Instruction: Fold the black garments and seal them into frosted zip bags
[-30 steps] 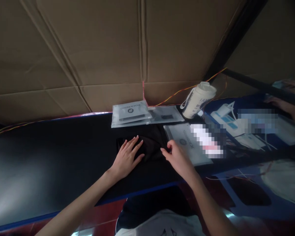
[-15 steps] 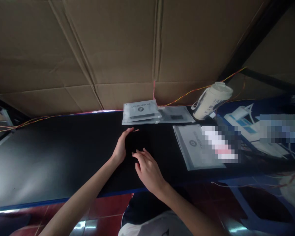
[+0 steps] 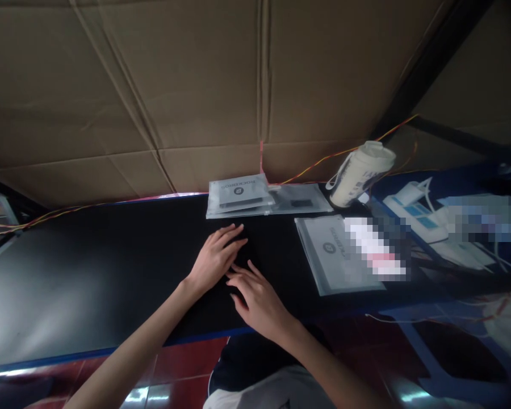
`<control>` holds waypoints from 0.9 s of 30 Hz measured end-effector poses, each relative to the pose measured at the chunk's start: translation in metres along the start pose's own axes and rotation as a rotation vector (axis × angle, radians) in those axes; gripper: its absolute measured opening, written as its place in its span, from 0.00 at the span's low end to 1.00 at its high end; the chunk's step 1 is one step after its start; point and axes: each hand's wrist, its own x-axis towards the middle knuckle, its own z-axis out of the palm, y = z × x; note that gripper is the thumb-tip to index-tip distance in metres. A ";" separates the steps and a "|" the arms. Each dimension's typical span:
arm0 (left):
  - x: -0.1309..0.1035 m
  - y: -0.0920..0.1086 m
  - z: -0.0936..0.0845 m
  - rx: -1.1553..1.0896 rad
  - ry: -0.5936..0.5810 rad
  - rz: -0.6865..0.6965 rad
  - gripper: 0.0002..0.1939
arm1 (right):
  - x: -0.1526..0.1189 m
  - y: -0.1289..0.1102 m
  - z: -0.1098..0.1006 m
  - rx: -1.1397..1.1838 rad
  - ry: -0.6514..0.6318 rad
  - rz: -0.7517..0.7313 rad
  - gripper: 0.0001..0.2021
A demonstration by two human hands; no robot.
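My left hand (image 3: 215, 257) lies palm down over the black tabletop (image 3: 111, 267), its fingers stretched out and holding nothing. Just to its right is my right hand (image 3: 259, 295), also palm down with fingers apart and nothing in them. The fingertips of the two hands meet or nearly meet. Beyond the hands, a stack of translucent zip pouches (image 3: 238, 196) printed ROCKBROS lies at the table's back edge. Another flat pouch (image 3: 309, 200) holding a small dark item adjoins it. Right of my right hand are more printed pouches (image 3: 330, 261), partly covered by a blurred-out patch.
A white tumbler (image 3: 360, 173) with dark lettering and a strap stands at the back right. Further right are a white and blue device (image 3: 417, 213) and cables. Cardboard (image 3: 196, 85) walls the back, with a red and yellow wire (image 3: 315, 166) along it. A blue stool (image 3: 421, 352) is below.
My left hand has turned from edge-on to palm down, its fingers now spread towards my right hand. My right hand has barely moved. The whole view has shifted slightly.
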 end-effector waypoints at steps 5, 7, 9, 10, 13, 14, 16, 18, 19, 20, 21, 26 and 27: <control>-0.013 0.000 -0.001 0.108 -0.218 0.043 0.20 | -0.012 0.001 -0.024 0.073 -0.055 0.039 0.15; -0.022 0.006 -0.004 0.144 -0.224 0.032 0.21 | -0.018 0.003 -0.034 0.131 -0.048 0.078 0.13; -0.027 0.014 -0.010 0.188 -0.239 0.022 0.20 | -0.023 0.005 -0.041 0.181 -0.016 0.111 0.09; -0.027 0.018 -0.014 0.214 -0.247 0.017 0.19 | -0.026 0.007 -0.043 0.195 0.020 0.127 0.08; -0.014 0.026 -0.023 0.284 -0.264 0.032 0.18 | -0.031 0.013 -0.045 0.148 0.192 0.204 0.07; -0.006 0.027 -0.024 0.294 -0.278 0.053 0.20 | -0.032 0.015 -0.044 0.108 0.234 0.240 0.05; 0.014 0.027 -0.024 0.284 -0.359 0.104 0.26 | -0.033 0.019 -0.044 0.010 0.250 0.301 0.08; 0.033 0.026 -0.021 0.256 -0.496 0.139 0.29 | -0.033 0.022 -0.044 -0.078 0.207 0.326 0.18; 0.042 0.026 -0.019 0.253 -0.564 0.149 0.29 | -0.032 0.023 -0.044 -0.113 0.190 0.328 0.21; 0.050 0.027 -0.018 0.258 -0.623 0.157 0.27 | -0.032 0.023 -0.044 -0.140 0.178 0.327 0.24; 0.057 0.028 -0.017 0.270 -0.667 0.164 0.25 | -0.031 0.023 -0.045 -0.155 0.174 0.325 0.26; 0.076 0.040 -0.028 0.279 -0.737 0.213 0.13 | -0.022 0.030 -0.052 -0.087 0.153 0.396 0.39; 0.078 0.043 -0.033 0.273 -0.713 0.219 0.12 | -0.018 0.032 -0.055 -0.050 0.136 0.433 0.41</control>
